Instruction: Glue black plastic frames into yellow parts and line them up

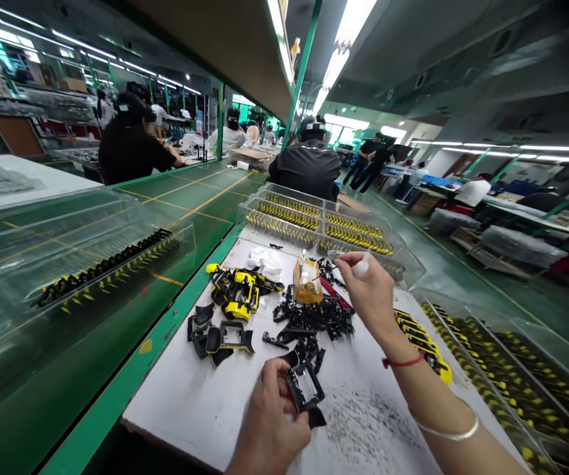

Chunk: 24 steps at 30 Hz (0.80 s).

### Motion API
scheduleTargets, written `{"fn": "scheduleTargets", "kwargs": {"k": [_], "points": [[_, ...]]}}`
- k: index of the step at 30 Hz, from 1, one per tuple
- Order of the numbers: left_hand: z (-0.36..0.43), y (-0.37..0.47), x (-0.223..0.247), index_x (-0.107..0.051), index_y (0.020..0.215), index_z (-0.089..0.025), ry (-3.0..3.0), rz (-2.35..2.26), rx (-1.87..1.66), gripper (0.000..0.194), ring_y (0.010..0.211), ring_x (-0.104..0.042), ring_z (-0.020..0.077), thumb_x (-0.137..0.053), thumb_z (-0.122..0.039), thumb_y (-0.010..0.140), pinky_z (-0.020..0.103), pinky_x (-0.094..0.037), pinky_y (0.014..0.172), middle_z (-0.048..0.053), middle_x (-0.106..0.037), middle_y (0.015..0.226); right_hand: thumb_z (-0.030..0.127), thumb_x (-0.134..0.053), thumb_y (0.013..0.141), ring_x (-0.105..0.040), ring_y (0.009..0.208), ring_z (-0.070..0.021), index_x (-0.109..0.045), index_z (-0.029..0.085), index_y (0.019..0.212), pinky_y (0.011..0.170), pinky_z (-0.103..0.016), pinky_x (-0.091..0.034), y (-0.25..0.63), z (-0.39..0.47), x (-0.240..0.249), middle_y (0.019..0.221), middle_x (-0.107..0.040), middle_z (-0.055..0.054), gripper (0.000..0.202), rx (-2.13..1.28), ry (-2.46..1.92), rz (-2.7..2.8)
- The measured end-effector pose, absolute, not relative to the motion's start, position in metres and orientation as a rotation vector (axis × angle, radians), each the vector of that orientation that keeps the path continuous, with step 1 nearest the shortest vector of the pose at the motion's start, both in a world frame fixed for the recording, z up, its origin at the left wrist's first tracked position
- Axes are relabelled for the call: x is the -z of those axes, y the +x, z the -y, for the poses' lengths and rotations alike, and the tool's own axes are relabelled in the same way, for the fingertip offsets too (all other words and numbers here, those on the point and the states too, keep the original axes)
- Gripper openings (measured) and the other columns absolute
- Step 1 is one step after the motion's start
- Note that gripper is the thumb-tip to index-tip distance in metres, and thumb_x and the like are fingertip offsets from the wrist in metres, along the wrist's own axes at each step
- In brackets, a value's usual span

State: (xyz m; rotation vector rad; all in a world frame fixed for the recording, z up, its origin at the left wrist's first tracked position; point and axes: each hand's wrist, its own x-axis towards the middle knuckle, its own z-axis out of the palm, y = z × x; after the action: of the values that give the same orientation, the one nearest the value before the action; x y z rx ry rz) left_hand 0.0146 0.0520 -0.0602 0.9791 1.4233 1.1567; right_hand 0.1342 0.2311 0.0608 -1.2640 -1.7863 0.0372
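— Long factory hall, strip lights overhead, green conveyor (116, 264) along the left edge of a white worktop (205, 402). Seated workers (309, 165) further up the line, backs turned.

— And on the worktop itself?

— Near the front edge, close to the middle: a black plastic frame (305, 389), held in the left hand (269, 429). Fingers curled around its left side, thumb on top, grip closed on it. Frame tilted, lower corner touching the white surface.

— Right hand?

— Right hand (371, 293) raised above the middle of the worktop, fingers pinched shut on a small white stick-like tool (361, 267), tip pointing toward the far edge. Red string and a thin bangle on that wrist.

— Around the frame?

— Just beyond it, a loose heap of black parts (314, 316), touching one another. Beside the heap toward the far edge, a small amber container (308, 285), upright. Left of the heap, yellow-and-black assembled pieces (237, 290) and a few more black frames (220, 336) lying flat. White cloth (265, 260) near the far edge. Dark specks scattered over the bare white surface right of the frame.

— Further out?

— Clear trays of yellow-and-black parts (324, 227) along the far edge, more clear trays (507, 376) off the right edge, another clear tray (101, 270) on the conveyor.
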Motion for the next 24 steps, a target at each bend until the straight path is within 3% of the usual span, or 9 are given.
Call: {"fn": "scheduleTargets", "kwargs": {"k": [7, 11, 17, 20, 24], "points": [[-0.05, 0.013, 0.056, -0.04, 0.104, -0.019, 1.009, -1.409, -1.188, 0.053, 0.064, -0.062, 0.0132, -0.059, -0.003, 0.057, 0.024, -0.052, 0.059, 0.0, -0.057, 0.081, 0.033, -0.052, 0.084, -0.059, 0.08, -0.0242, -0.066, 0.019, 0.088, 0.073, -0.035, -0.044, 0.128, -0.248, -0.023, 0.087, -0.065, -0.009, 0.02, -0.02, -1.245, 2.064], [-0.048, 0.011, 0.057, -0.041, 0.106, -0.019, 1.053, -1.395, -1.211, 0.053, 0.067, -0.061, 0.0135, -0.061, -0.007, 0.058, 0.025, -0.052, 0.058, 0.002, -0.057, 0.087, 0.035, -0.053, 0.083, -0.058, 0.092, -0.0258, -0.068, 0.019, 0.101, 0.08, -0.038, -0.044, 0.135, -0.225, -0.021, 0.1, -0.063, -0.012, 0.028, -0.083, -1.241, 2.073], [-0.046, 0.012, 0.061, -0.042, 0.106, -0.018, 1.223, -1.421, -1.258, 0.053, 0.071, -0.057, 0.0134, -0.058, -0.003, 0.058, 0.025, -0.052, 0.059, 0.004, -0.052, 0.093, 0.04, -0.059, 0.08, -0.058, 0.063, -0.0173, -0.068, 0.022, 0.101, 0.058, -0.029, -0.047, 0.141, -0.148, -0.035, 0.072, -0.066, -0.001, 0.03, -0.882, -1.314, 2.298], [-0.042, 0.013, 0.061, -0.042, 0.107, -0.018, 1.422, -1.458, -1.301, 0.053, 0.073, -0.054, 0.0136, -0.054, 0.0, 0.059, 0.025, -0.052, 0.062, 0.004, -0.049, 0.095, 0.038, -0.06, 0.079, -0.056, 0.059, -0.0157, -0.068, 0.022, 0.105, 0.051, -0.026, -0.046, 0.146, -0.124, -0.032, 0.068, -0.065, 0.0, 0.032, -1.035, -1.31, 2.312], [-0.034, 0.012, 0.048, -0.04, 0.118, -0.02, 1.733, -1.44, -1.263, 0.06, 0.089, -0.055, 0.0176, -0.047, 0.005, 0.063, 0.031, -0.052, 0.078, 0.008, -0.048, 0.107, 0.038, -0.061, 0.078, -0.05, 0.05, -0.0126, -0.066, 0.02, 0.104, 0.042, -0.022, -0.039, 0.155, -0.113, -0.033, 0.058, -0.057, 0.002, 0.032, -1.291, -1.345, 2.098]]}}
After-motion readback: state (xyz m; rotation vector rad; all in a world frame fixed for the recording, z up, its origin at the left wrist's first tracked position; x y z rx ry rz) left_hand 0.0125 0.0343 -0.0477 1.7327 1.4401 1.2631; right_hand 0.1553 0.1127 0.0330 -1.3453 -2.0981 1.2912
